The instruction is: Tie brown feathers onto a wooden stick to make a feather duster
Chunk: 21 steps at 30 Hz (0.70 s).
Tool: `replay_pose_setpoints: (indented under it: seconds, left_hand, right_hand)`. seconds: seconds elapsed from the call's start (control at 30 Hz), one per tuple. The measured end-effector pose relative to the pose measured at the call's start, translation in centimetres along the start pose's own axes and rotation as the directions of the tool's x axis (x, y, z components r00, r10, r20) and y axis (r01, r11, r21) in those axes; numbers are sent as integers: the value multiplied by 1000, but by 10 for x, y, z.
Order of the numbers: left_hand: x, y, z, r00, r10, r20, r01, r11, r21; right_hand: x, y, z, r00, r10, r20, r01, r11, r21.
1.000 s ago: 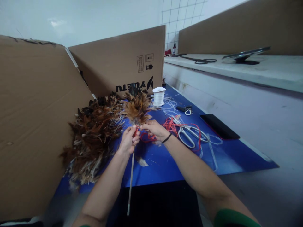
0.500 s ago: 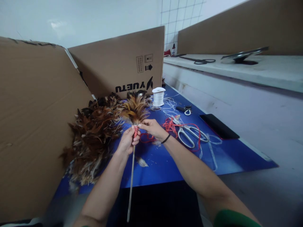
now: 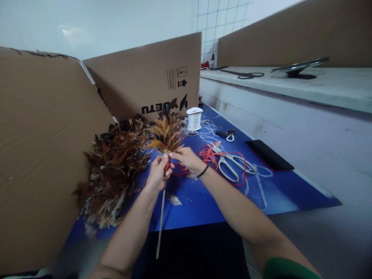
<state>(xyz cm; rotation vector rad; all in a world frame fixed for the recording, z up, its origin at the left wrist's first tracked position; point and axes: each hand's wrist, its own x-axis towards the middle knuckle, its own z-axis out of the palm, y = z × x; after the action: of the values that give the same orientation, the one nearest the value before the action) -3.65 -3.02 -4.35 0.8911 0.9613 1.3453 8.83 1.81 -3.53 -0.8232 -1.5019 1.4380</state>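
Observation:
My left hand (image 3: 157, 173) is closed round a thin metal rod (image 3: 161, 221) just below a tuft of brown and orange feathers (image 3: 166, 135) bound to its top. My right hand (image 3: 186, 159) pinches the red string (image 3: 178, 171) at the wrapped spot right under the feathers, touching my left fingers. The rod slants down toward me over the blue mat (image 3: 203, 201). A black band sits on my right wrist.
A heap of loose brown feathers (image 3: 114, 166) lies left of my hands against cardboard panels (image 3: 43, 155). White-handled scissors (image 3: 232, 164), tangled red string (image 3: 209, 153), a white thread spool (image 3: 194, 118), small snips (image 3: 228, 135) and a black phone (image 3: 269, 155) lie to the right.
The feather tuft has turned and tilted slightly on the rod while my right fingers shifted along the red wrapping. Both hands stay at the same spot.

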Motion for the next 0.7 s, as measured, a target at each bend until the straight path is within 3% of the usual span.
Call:
replay_pose_setpoints:
  seconds: [0.23,0.4,0.57,0.7]
  left_hand:
    - [-1,2,2,1000,21,0,-21,997,80]
    - [-1,3,1,1000,17,14,-18,997,75]
    - [-2,2,-1,996,-6,84,8,1000,-15]
    - [0,0,-4,991,-46,126,58,994,-92]
  right_hand:
    - [3,4,-11,996,5,85,-8,999,34]
    - [4,3,-27,993,35,114,-29,998,-61]
    - [4,4,-28,988,51,147,-34,993,-113]
    - [4,5,-21,987,36,154,-29,998,-49]
